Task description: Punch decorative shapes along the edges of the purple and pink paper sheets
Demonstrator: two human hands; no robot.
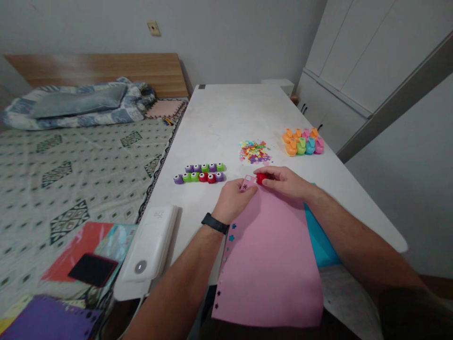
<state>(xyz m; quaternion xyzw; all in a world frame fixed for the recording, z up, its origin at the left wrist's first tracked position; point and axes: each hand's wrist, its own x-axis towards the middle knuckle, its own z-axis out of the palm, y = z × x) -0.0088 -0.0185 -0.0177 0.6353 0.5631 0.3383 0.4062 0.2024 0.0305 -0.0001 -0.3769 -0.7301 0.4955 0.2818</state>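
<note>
A pink sheet of craft paper [272, 259] slants down from the table toward my lap, with small shapes cut along its left edge. My left hand [234, 198] pinches its top left corner near a flower-shaped hole. My right hand [283, 182] grips a small red craft punch [261, 178] at the sheet's top edge. How far the paper sits inside the punch is hidden by my fingers. Just beyond my hands lies a pile of colourful paper cutouts [255, 152]. Two rows of small purple, green and red punches [203, 177] stand to the left.
Larger orange, green, blue and pink punches [300, 146] stand on the white table [226, 113] at right. Blue paper [320, 238] lies under my right forearm. A white power bank-like device [150, 245] rests at the left edge. A phone [93, 269] lies on the bed.
</note>
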